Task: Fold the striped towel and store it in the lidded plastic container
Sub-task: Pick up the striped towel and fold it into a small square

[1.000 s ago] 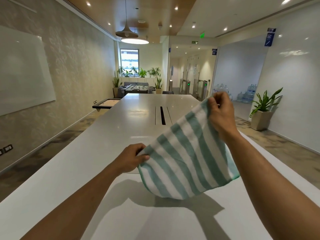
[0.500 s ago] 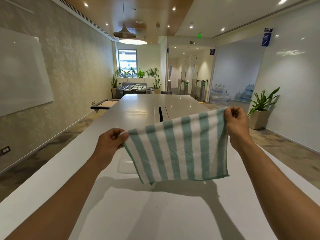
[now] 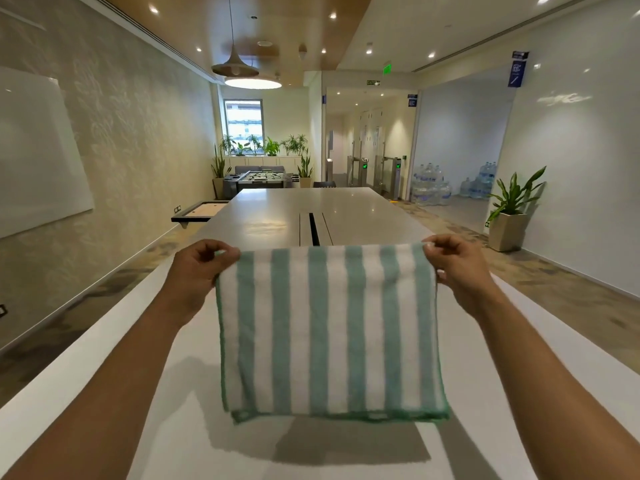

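The striped towel (image 3: 329,330), green and white, hangs flat and level in the air above the long white table (image 3: 166,427). My left hand (image 3: 199,271) pinches its top left corner. My right hand (image 3: 457,268) pinches its top right corner. The stripes run straight up and down, and the bottom hem hangs free just above the tabletop, casting a shadow. The lidded plastic container is hidden behind the towel or out of view.
A dark cable slot (image 3: 314,228) runs along the table's middle, beyond the towel. A potted plant (image 3: 509,216) stands on the floor at the right, water bottles (image 3: 433,188) behind it. A whiteboard (image 3: 38,150) hangs on the left wall.
Both hands lifted and levelled the towel: it went from tilted, with the right corner high, to stretched square in front of me. It now hides the pale object seen on the table before.
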